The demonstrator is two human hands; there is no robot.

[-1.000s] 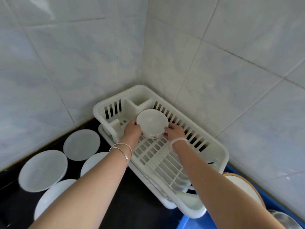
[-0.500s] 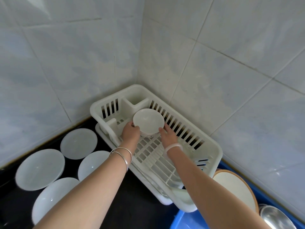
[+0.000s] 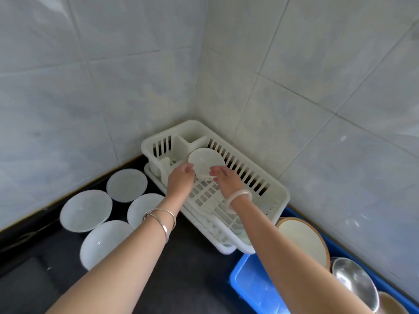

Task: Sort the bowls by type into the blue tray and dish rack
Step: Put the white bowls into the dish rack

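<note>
A small white bowl (image 3: 205, 160) stands tilted on edge at the far end of the white dish rack (image 3: 267, 191), next to its cutlery compartment. My left hand (image 3: 181, 179) has its fingertips on the bowl's lower left rim. My right hand (image 3: 226, 181) touches the lower right rim, so both hands hold it from below. The blue tray (image 3: 254, 288) sits at the bottom right with a wood-rimmed bowl (image 3: 301, 241) and a steel bowl (image 3: 353, 282) in it.
Several white bowls (image 3: 86, 210) lie on the black counter (image 3: 181, 279) to the left of the rack. Tiled walls meet in a corner just behind the rack. Another bowl's edge (image 3: 392, 302) shows at the bottom right corner.
The bowl has gone slightly deeper toward the rack's far end and stands more upright. My fingers have slid from its sides down to its lower rim.
</note>
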